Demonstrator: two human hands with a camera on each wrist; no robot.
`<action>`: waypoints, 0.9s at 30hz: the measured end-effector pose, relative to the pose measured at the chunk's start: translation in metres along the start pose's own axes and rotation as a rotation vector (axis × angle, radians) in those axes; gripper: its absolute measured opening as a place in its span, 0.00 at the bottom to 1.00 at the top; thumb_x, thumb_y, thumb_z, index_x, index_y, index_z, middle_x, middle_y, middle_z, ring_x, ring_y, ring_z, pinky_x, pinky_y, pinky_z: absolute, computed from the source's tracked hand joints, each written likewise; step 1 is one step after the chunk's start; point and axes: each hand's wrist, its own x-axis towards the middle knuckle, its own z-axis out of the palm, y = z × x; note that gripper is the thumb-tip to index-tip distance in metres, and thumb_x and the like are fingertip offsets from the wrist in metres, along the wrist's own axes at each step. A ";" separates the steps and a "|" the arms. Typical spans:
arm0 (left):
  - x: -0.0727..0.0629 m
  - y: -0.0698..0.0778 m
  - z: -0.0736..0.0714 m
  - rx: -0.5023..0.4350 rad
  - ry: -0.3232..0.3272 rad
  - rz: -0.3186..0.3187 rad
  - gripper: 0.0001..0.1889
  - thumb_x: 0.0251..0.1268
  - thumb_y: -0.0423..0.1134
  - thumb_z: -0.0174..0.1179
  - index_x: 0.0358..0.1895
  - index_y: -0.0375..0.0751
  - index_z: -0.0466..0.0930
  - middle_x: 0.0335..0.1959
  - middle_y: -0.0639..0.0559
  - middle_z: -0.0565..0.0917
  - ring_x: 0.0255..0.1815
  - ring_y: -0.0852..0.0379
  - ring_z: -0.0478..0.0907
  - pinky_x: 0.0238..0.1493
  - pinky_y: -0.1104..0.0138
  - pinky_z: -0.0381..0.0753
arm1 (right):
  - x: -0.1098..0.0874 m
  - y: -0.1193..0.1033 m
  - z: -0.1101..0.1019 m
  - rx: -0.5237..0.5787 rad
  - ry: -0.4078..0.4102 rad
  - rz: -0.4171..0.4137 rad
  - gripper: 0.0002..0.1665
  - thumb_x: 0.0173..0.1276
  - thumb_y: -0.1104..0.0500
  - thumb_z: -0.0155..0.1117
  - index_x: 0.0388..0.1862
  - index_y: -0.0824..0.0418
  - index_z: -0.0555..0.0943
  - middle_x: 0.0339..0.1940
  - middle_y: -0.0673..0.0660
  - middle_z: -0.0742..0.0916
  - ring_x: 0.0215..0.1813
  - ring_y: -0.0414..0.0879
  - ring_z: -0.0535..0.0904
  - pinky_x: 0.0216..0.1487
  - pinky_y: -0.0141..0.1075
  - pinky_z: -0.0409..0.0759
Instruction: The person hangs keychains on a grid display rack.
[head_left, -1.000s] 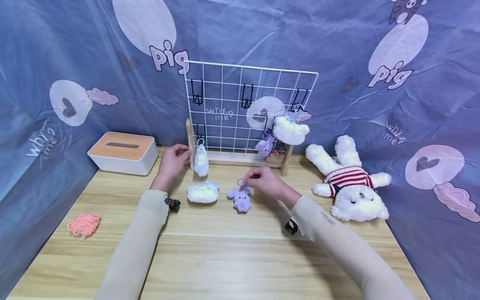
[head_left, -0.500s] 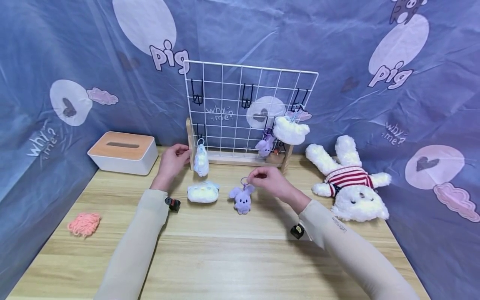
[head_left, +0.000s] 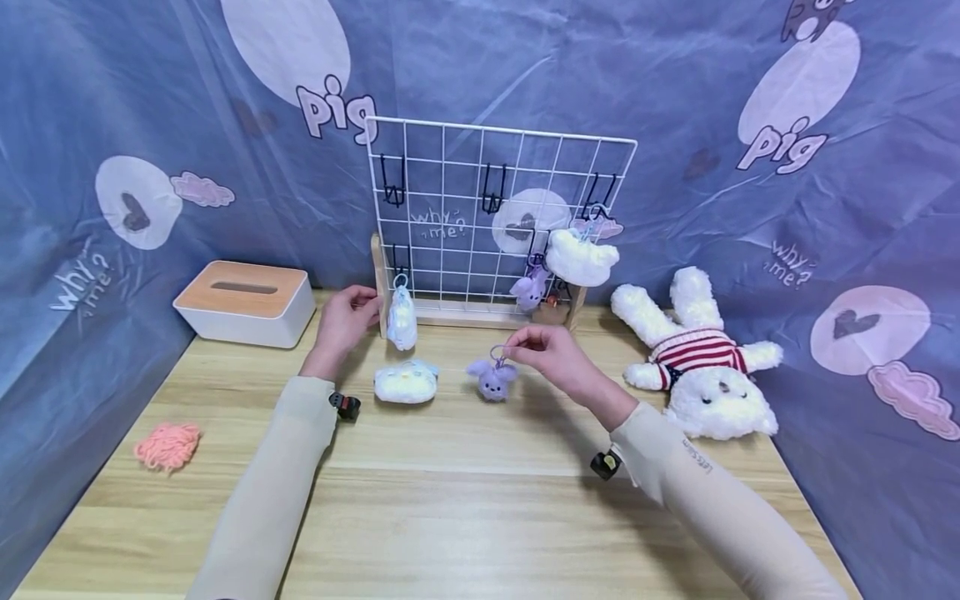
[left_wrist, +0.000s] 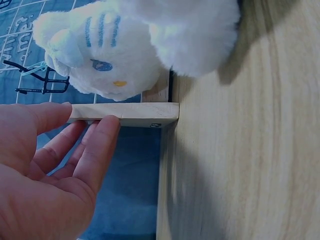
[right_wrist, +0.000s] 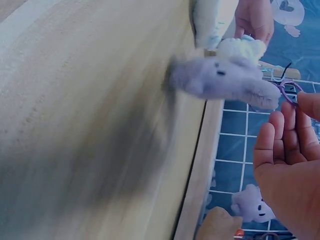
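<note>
My right hand [head_left: 551, 354] pinches the ring of a purple plush keychain [head_left: 493, 382], which hangs in front of the white wire grid rack [head_left: 465, 225]. In the right wrist view the same plush [right_wrist: 220, 80] dangles blurred from its purple ring [right_wrist: 290, 92] between thumb and fingers. At the rack's left end my left hand [head_left: 348, 321] holds the wooden side post [left_wrist: 125, 111], thumb on one face and fingers on the other. Beside that post a white plush keychain [head_left: 402, 321] with blue stripes hangs from a black hook. Another white plush [head_left: 406, 383] lies on the table.
On the rack's right side hang a purple plush [head_left: 530, 289], a white plush [head_left: 581, 257] and a brown one [head_left: 551, 313]. Black hooks [head_left: 492, 200] hang higher up. A tissue box [head_left: 247, 304] and pink yarn [head_left: 168, 446] lie left; a white teddy bear [head_left: 701, 358] lies right.
My right hand has moved a little right and toward the rack, and the purple plush keychain has come along and lifted. The left hand keeps its place at the post.
</note>
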 end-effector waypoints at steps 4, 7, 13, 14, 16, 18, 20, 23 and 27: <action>0.000 0.000 0.000 -0.002 -0.003 -0.002 0.19 0.87 0.40 0.62 0.67 0.27 0.82 0.55 0.34 0.86 0.57 0.36 0.89 0.60 0.64 0.98 | 0.000 -0.006 -0.005 -0.002 0.010 -0.006 0.10 0.78 0.61 0.75 0.50 0.67 0.89 0.38 0.45 0.90 0.40 0.40 0.80 0.39 0.29 0.79; 0.001 0.000 0.000 -0.001 -0.005 -0.003 0.19 0.87 0.40 0.61 0.67 0.27 0.82 0.56 0.34 0.85 0.58 0.36 0.89 0.62 0.60 0.97 | 0.001 -0.010 -0.010 0.011 0.011 -0.032 0.09 0.78 0.63 0.74 0.50 0.69 0.89 0.38 0.44 0.90 0.39 0.38 0.79 0.40 0.29 0.79; 0.000 0.001 0.000 0.003 -0.002 -0.006 0.19 0.87 0.40 0.62 0.67 0.27 0.82 0.56 0.33 0.85 0.58 0.36 0.89 0.65 0.53 0.96 | 0.005 -0.022 -0.021 0.024 0.016 -0.079 0.09 0.78 0.65 0.73 0.49 0.72 0.87 0.37 0.42 0.90 0.39 0.36 0.80 0.39 0.26 0.79; 0.000 0.001 0.000 0.003 0.000 -0.005 0.19 0.87 0.40 0.62 0.67 0.27 0.82 0.56 0.32 0.85 0.58 0.36 0.89 0.66 0.53 0.96 | 0.005 -0.024 -0.022 0.025 0.020 -0.086 0.09 0.78 0.66 0.73 0.49 0.72 0.87 0.37 0.42 0.90 0.39 0.36 0.80 0.39 0.27 0.79; 0.000 0.001 0.000 0.005 0.002 -0.001 0.19 0.87 0.39 0.62 0.67 0.27 0.82 0.56 0.32 0.85 0.57 0.36 0.88 0.66 0.52 0.96 | 0.005 -0.030 -0.025 0.026 0.029 -0.096 0.08 0.78 0.66 0.73 0.49 0.72 0.88 0.36 0.41 0.90 0.39 0.36 0.80 0.39 0.27 0.79; 0.000 0.001 0.000 0.008 0.002 0.003 0.19 0.87 0.39 0.62 0.67 0.27 0.82 0.56 0.32 0.85 0.57 0.36 0.88 0.66 0.52 0.96 | 0.005 -0.036 -0.029 0.021 0.036 -0.103 0.09 0.78 0.65 0.73 0.49 0.72 0.88 0.37 0.42 0.91 0.40 0.35 0.81 0.41 0.27 0.80; -0.001 0.001 0.000 0.007 0.002 0.005 0.19 0.87 0.39 0.61 0.67 0.27 0.82 0.56 0.33 0.85 0.57 0.37 0.88 0.65 0.53 0.96 | 0.005 -0.042 -0.033 0.017 0.045 -0.100 0.09 0.78 0.64 0.74 0.49 0.71 0.88 0.38 0.43 0.91 0.40 0.36 0.81 0.40 0.27 0.80; -0.001 0.001 0.000 0.005 0.001 0.003 0.19 0.87 0.39 0.62 0.67 0.27 0.82 0.55 0.33 0.85 0.56 0.38 0.88 0.65 0.54 0.96 | 0.005 -0.051 -0.038 0.002 0.057 -0.095 0.09 0.79 0.62 0.74 0.49 0.69 0.89 0.41 0.45 0.91 0.42 0.37 0.82 0.40 0.26 0.81; -0.001 0.001 0.000 0.005 0.004 0.010 0.19 0.87 0.39 0.62 0.66 0.27 0.83 0.55 0.34 0.85 0.55 0.39 0.88 0.63 0.56 0.97 | 0.008 -0.063 -0.043 -0.007 0.069 -0.105 0.09 0.79 0.61 0.74 0.49 0.67 0.89 0.42 0.45 0.92 0.44 0.37 0.85 0.45 0.26 0.85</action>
